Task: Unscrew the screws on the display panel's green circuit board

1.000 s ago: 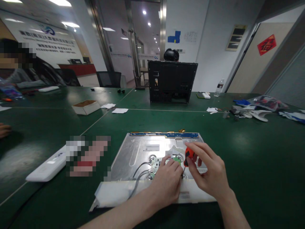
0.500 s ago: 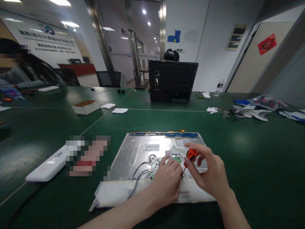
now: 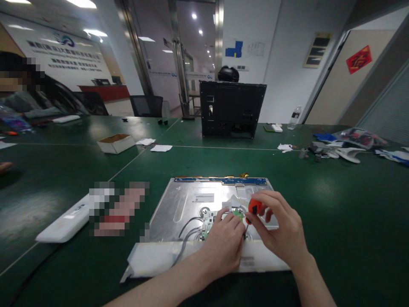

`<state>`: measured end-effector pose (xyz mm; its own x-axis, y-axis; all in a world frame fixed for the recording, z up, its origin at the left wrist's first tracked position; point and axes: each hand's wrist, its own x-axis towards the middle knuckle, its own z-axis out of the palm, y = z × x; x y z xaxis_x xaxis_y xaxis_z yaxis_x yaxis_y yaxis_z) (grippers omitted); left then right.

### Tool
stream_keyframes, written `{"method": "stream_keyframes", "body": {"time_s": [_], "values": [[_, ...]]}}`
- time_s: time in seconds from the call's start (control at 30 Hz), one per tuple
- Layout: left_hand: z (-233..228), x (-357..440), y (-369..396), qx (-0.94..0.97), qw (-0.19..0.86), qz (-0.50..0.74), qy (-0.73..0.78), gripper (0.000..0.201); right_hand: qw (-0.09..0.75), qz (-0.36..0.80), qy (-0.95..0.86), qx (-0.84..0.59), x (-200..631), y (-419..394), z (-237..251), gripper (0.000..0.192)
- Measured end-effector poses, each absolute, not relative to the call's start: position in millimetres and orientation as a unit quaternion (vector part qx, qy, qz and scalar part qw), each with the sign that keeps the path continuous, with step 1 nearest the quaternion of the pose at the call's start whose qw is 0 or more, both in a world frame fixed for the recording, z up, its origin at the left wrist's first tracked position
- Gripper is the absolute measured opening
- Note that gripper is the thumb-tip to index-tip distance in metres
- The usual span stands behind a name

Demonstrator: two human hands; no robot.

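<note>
Since half a second ago the right hand has turned a little on the screwdriver: the orange handle sits slightly lower and more hidden under the fingertips, while the panel and the left hand lie where they were. The right hand's fingers pinch that handle from above, clenched lightly around it, so the dark shaft stands nearly upright with its tip down at the small green circuit board. The left hand lies flat beside it, fingertips pressing on the white board, which looks like a way to keep the parts from shifting under the tool; it grasps nothing, only bears down. Both boards are on the silver metal back of a display panel, which lies face down near the table's front edge. Grey cables run from the white board toward the white strip at the panel's near edge. Farther out on the green table a white bar lies to the left, and a black monitor housing stands upright beyond.
</note>
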<state>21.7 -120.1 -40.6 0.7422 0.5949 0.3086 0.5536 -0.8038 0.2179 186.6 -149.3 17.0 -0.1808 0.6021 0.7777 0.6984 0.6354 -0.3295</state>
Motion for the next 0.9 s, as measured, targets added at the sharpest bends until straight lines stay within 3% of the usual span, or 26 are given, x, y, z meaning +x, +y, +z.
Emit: {"method": "stream_keyframes", "body": {"time_s": [0.27, 0.67, 0.9], "values": [[-40.1, 22.3, -120.1, 0.931, 0.069, 0.178, 0.311, 0.016, 0.489, -0.022, -0.761, -0.427, 185.5, -151.0, 17.0, 0.041], [-42.0, 21.7, -119.4, 0.931, 0.046, 0.193, 0.306, 0.016, 0.507, -0.06, -0.748, -0.424, 186.4, -148.4, 18.1, 0.027], [-40.1, 22.4, -120.1, 0.931, 0.067, 0.181, 0.309, 0.014, 0.498, -0.013, -0.757, -0.422, 185.8, -150.4, 18.9, 0.035]]}}
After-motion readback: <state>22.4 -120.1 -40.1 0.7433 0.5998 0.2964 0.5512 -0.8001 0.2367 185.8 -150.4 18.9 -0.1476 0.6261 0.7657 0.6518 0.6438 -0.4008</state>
